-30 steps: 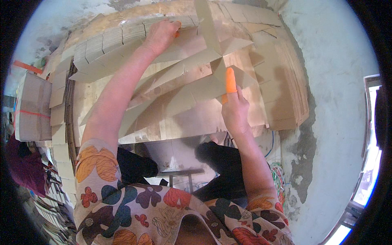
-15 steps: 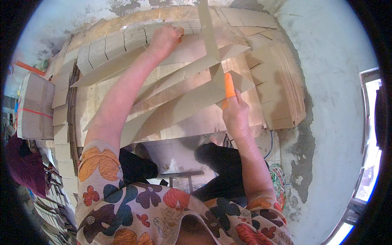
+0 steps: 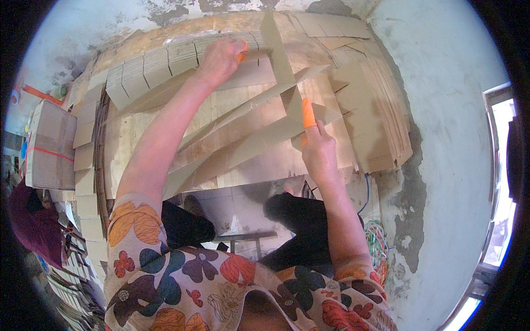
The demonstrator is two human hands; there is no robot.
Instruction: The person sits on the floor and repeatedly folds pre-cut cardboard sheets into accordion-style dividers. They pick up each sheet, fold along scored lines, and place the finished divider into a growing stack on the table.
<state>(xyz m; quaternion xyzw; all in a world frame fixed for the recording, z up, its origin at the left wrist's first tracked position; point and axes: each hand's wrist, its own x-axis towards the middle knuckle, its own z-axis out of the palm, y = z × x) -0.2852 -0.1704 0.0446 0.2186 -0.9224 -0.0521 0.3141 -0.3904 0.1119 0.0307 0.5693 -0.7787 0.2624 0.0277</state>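
Observation:
My left hand [image 3: 222, 58], with an orange finger cover, is closed at the top edge of a long cardboard strip [image 3: 160, 91] standing on edge at the far side of the table; its fingertips are partly hidden. Lower down, my right hand [image 3: 319, 148], with orange covers on its thumb and finger, grips the near end of a cardboard crosspiece [image 3: 280, 52] that points away from me. Two more long strips, a middle one [image 3: 237, 105] and a nearer one [image 3: 232, 146], run slantwise to the left from this crosspiece and meet it near my right hand.
Slotted cardboard strips stand in a row [image 3: 157, 65] along the table's back. More cardboard pieces are stacked at the right [image 3: 381, 116] and left [image 3: 85, 132]. A cardboard box [image 3: 51, 146] stands far left. Below the wooden tabletop [image 3: 259, 175] is a small stool [image 3: 245, 236].
The crosspiece has shifted slightly left and down, and the far strip now reaches only to near the crosspiece, lying further left. My left hand has moved slightly; my right hand keeps its grip.

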